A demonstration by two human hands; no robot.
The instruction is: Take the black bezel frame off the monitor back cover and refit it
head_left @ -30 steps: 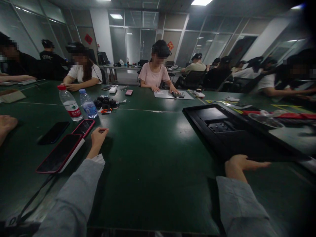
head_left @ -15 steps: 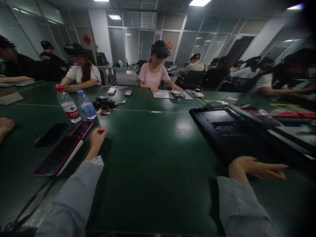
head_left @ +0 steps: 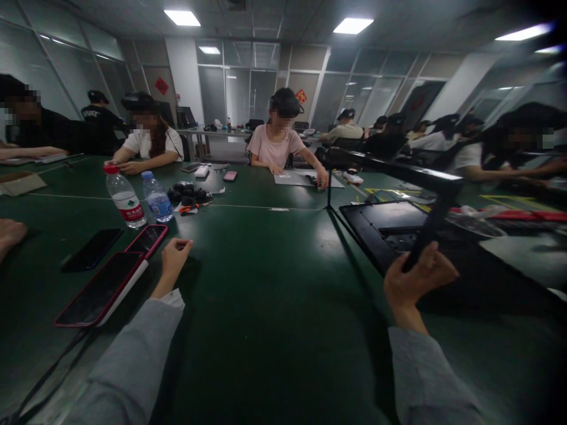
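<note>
My right hand [head_left: 416,283] is closed around one side of a black rectangular frame [head_left: 390,166], thin like a screen bezel. The frame is raised and tilted, one far corner low over the table. Beneath and behind it, a black panel [head_left: 478,289] like a monitor's back cover lies flat. My left hand [head_left: 176,260] rests on the green table with its fingers curled together, and nothing shows between them. Beside it, to the left, lie a small pink-edged phone [head_left: 150,239] and a larger red-edged phone [head_left: 100,289] on something white.
A red-capped bottle [head_left: 126,200] and a blue-capped bottle [head_left: 157,200] stand beyond my left hand. A dark phone [head_left: 93,249] and black parts [head_left: 188,193] lie nearby. Another person's hand [head_left: 9,236] is at the left edge. A person [head_left: 279,147] sits opposite.
My right hand has closed on the black frame and lifted it off the panel, tilting it up toward the left. My left hand stays in place. The view has tipped slightly upward.
</note>
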